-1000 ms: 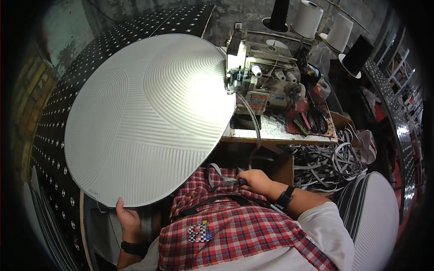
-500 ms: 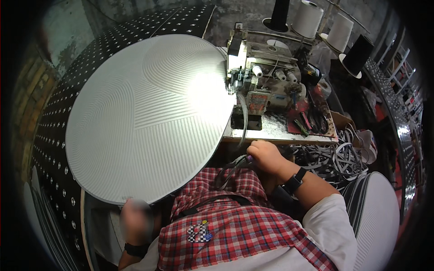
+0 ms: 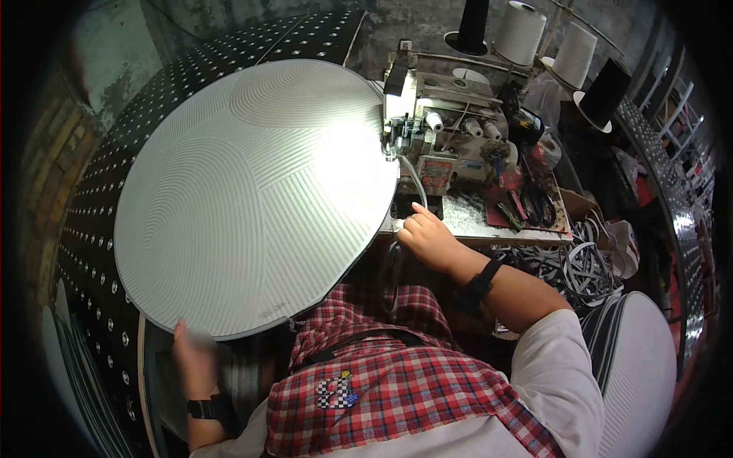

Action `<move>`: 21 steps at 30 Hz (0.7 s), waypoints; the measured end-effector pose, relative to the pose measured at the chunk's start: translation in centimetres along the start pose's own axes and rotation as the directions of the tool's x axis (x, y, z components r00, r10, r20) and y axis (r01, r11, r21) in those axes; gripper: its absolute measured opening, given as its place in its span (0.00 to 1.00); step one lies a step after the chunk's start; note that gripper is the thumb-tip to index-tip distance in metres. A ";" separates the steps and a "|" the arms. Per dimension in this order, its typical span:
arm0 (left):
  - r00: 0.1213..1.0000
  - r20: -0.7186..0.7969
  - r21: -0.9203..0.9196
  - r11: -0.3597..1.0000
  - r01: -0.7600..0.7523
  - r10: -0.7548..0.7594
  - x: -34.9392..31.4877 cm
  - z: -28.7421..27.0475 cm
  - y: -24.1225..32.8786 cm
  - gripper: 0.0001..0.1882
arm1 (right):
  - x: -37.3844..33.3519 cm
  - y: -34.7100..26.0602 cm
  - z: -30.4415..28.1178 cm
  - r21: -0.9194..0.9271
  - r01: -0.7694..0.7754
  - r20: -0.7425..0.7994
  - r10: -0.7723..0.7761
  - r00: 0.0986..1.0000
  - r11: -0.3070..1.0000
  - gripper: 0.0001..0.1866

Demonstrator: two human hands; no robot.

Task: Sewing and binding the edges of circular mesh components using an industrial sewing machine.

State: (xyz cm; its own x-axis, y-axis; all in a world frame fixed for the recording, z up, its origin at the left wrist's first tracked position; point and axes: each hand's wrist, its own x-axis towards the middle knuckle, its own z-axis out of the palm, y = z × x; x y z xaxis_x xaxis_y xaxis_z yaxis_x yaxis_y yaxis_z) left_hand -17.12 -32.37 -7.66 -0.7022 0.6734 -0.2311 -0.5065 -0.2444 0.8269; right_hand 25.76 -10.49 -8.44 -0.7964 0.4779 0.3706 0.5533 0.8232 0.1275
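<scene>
A large round mat [image 3: 229, 229], pale grey with curved ribbed lines, lies flat with its right edge under the needle area of a sewing machine [image 3: 450, 130]. My left hand [image 3: 195, 355], partly blurred, grips the mat's lower-left rim with the thumb on top; its other fingers are hard to see. My right hand [image 3: 427, 237] is closed beside the mat's right edge, just in front of the machine. It holds a narrow grey binding strip [image 3: 418, 182], which runs up to the machine. A loose length hangs below the hand over my checked apron [image 3: 382, 374].
Thread cones [image 3: 519, 34] stand behind the machine. Scissors [image 3: 510, 216] lie on its right side. Tangled strips [image 3: 573, 259] are heaped at right, beside a stack of round mats [image 3: 637, 374]. A black studded table [image 3: 92, 252] extends left and behind.
The mat has turned counterclockwise, its lower edge shifting right. My left hand is farther left along the rim. My right hand has moved up and left, closer to the machine.
</scene>
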 end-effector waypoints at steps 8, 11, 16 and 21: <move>0.981 0.168 0.081 0.993 0.084 -0.096 -2.2 1.6 -3.3 0.23 | -1.7 -4.2 -1.4 0.422 -0.242 0.260 0.139 0.956 0.874 0.13; 0.973 0.203 0.084 0.992 0.094 -0.109 -3.1 2.7 -4.5 0.23 | -1.6 -5.9 -2.1 0.569 -0.375 0.320 0.223 0.921 0.732 0.18; 0.960 0.255 0.228 0.972 0.058 -0.117 -4.3 4.1 -6.8 0.17 | -0.8 -7.7 -2.6 0.715 -0.580 0.541 0.217 0.813 0.390 0.24; 0.917 0.363 0.332 0.943 0.038 -0.165 -5.3 5.9 -9.0 0.11 | 1.3 -9.2 -2.9 0.799 -0.599 0.598 0.197 0.777 -0.058 0.19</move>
State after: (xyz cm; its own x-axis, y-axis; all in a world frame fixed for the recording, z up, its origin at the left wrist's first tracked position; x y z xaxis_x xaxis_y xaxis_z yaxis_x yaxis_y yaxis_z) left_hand -5.90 -29.65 -10.82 -0.3791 0.9110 -0.1624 -0.3383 0.0269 0.9407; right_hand 20.38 -18.36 -6.46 -0.6562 0.7166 -0.2365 0.2498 -0.0895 -0.9642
